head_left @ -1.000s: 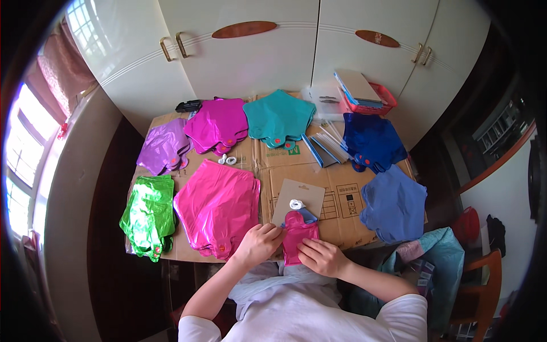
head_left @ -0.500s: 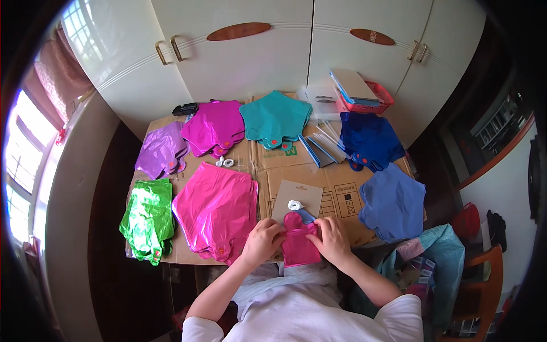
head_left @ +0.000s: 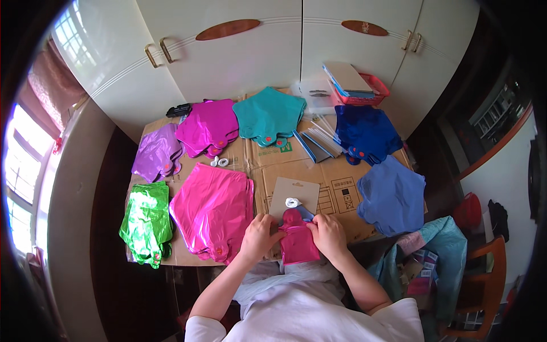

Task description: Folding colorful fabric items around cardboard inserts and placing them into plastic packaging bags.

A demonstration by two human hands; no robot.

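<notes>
At the table's near edge I hold a folded deep-pink foil balloon point(head_left: 299, 246), its rounded tab pointing away from me. My left hand point(head_left: 259, 238) pinches its left edge, and my right hand point(head_left: 329, 233) pinches the right edge. The lower part hangs over my lap. Just beyond it lies a grey-beige card point(head_left: 305, 188) with a hanging slot, and on the card sits a small coil of white ribbon point(head_left: 293, 202). A bit of blue shows between the card and the pink foil; I cannot make out what it is. Left of my left hand lies a stack of flat pink foil balloons point(head_left: 212, 208).
Cardboard point(head_left: 268, 171) covers the table. Around it lie green point(head_left: 146, 219), lilac point(head_left: 155, 151), magenta point(head_left: 206, 125), teal point(head_left: 269, 111), dark blue point(head_left: 367, 131) and periwinkle point(head_left: 392, 196) foil stacks. White sticks point(head_left: 323, 135) and a red basket point(head_left: 373, 94) are at back right.
The view has shifted slightly. Both hands still grip the pink foil balloon at its sides, and its folded body looks flatter and more even across the top.
</notes>
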